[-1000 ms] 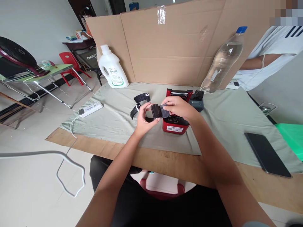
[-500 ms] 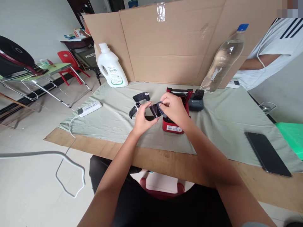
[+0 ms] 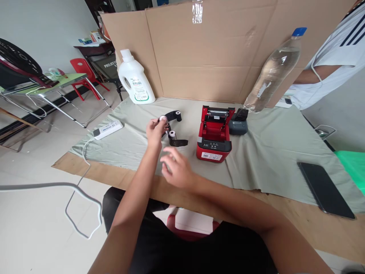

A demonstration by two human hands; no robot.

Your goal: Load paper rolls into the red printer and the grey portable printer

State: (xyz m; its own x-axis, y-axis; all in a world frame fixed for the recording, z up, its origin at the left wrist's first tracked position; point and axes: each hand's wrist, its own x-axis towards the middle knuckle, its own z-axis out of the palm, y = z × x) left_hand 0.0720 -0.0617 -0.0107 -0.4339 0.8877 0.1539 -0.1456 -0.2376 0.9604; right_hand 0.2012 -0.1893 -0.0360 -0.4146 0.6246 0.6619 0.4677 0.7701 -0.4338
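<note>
My left hand (image 3: 155,131) is closed at the thumb and fingertips on a small black ribbon roll (image 3: 162,118), whose pale round end shows at the fingertips. Close by on the cloth lie another black ribbon roll (image 3: 174,115) with a white core and a third ribbon roll (image 3: 172,134) with a loose black tail. My right hand (image 3: 177,168) hovers in front of the rolls, fingers apart and slightly curled, holding nothing. To the right stands a red label printer (image 3: 214,146), its lid raised and its red inside showing.
A dark grey device (image 3: 238,126) sits behind the printer's right side. A white jug (image 3: 135,80) and a tilted water bottle (image 3: 273,72) stand by the cardboard screen (image 3: 205,49). A power strip (image 3: 108,129) lies left, a phone (image 3: 326,189) right. Another person's white sleeve (image 3: 342,57) shows beyond.
The ribbon roll both hands held near the printer is now out of the right hand. My left hand has moved left to a roll; my right hand has drawn back toward the table's front edge.
</note>
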